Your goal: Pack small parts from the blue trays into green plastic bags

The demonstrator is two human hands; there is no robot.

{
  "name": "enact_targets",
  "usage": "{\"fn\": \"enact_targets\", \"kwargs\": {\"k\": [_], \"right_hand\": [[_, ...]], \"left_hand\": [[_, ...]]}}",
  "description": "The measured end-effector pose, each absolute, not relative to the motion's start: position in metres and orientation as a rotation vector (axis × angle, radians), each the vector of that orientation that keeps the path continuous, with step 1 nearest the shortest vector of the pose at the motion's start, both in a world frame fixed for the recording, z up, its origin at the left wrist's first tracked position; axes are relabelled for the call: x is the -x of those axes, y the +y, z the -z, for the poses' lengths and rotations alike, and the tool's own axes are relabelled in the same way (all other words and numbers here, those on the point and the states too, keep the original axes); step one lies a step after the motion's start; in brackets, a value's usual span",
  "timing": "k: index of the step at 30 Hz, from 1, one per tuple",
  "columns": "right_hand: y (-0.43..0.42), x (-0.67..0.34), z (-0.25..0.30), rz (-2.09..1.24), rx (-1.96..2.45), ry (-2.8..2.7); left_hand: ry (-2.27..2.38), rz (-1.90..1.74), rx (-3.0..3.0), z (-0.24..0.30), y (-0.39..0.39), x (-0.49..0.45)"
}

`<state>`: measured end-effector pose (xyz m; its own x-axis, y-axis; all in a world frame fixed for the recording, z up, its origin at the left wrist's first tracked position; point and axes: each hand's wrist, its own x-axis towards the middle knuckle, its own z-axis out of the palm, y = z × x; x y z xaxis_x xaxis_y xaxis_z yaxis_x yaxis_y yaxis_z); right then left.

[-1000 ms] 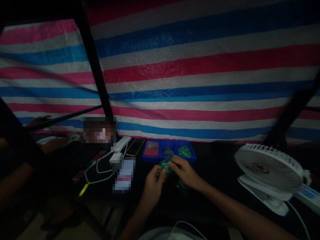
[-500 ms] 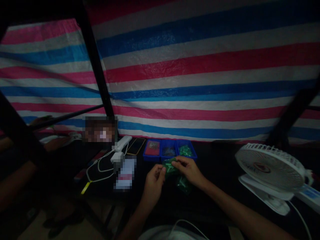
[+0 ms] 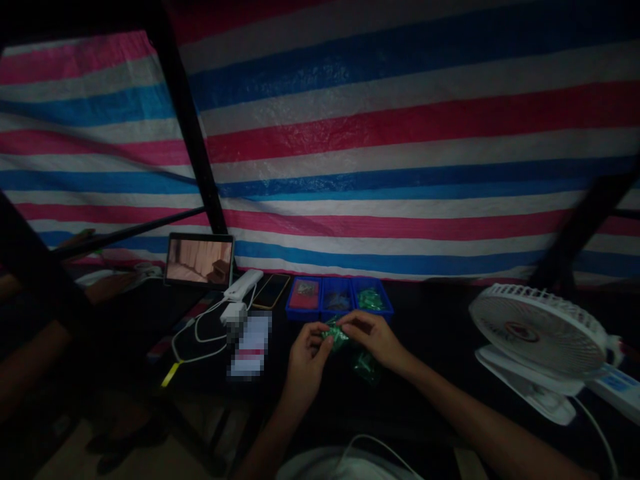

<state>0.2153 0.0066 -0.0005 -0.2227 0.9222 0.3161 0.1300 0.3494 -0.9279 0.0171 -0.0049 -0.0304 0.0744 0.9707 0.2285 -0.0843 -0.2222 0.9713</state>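
A small green plastic bag (image 3: 336, 335) is pinched between my two hands over the dark table. My left hand (image 3: 309, 350) grips its left side with thumb and fingers. My right hand (image 3: 373, 337) closes on its upper right edge. Another green bag (image 3: 366, 367) with pale contents lies on the table just below my right hand. Beyond my hands stand blue bins in a row: the left bin (image 3: 304, 300) has a red layer with small pale pieces, the middle bin (image 3: 337, 299) has dark, unclear contents, and the right bin (image 3: 371, 298) holds green packets.
On the right stands a white clip fan (image 3: 540, 333) beside a white box (image 3: 617, 393). A phone (image 3: 271, 291), white power strip (image 3: 244, 285), cables and a tablet (image 3: 199, 260) lie to the left. Another person's arm (image 3: 37, 360) is at far left, behind a dark frame post.
The green bag, stretched flatter before, is now more crumpled between my fingers. Both hands stay in nearly the same place, and the view has shifted slightly.
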Motion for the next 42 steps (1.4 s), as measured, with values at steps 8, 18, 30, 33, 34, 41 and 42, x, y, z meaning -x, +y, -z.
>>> {"fn": "enact_targets", "kwargs": {"k": [8, 18, 30, 33, 34, 41, 42], "right_hand": [[0.01, -0.214, 0.01, -1.101, 0.889, -1.603], [0.009, -0.215, 0.009, -0.878, 1.004, -1.666], [0.005, -0.214, -0.001, -0.999, 0.957, -1.627], [0.005, -0.214, 0.002, -0.986, 0.957, -1.636], [0.006, -0.214, 0.003, -0.987, 0.949, -1.639], [0.008, -0.214, 0.011, -1.038, 0.888, -1.581], [0.008, -0.214, 0.012, -1.05, 0.885, -1.578]], "left_hand": [[0.948, -1.405, -1.282, 0.034, -0.003, -0.018], [0.995, -1.398, -1.419, 0.025, -0.007, -0.015], [1.015, -1.379, -1.396, 0.022, -0.007, -0.014], [0.995, -1.388, -1.384, 0.025, -0.005, -0.016], [0.992, -1.4, -1.372, 0.027, -0.005, -0.016], [0.944, -1.432, -1.24, 0.034, -0.003, -0.02], [0.943, -1.412, -1.258, 0.033, -0.003, -0.02]]}}
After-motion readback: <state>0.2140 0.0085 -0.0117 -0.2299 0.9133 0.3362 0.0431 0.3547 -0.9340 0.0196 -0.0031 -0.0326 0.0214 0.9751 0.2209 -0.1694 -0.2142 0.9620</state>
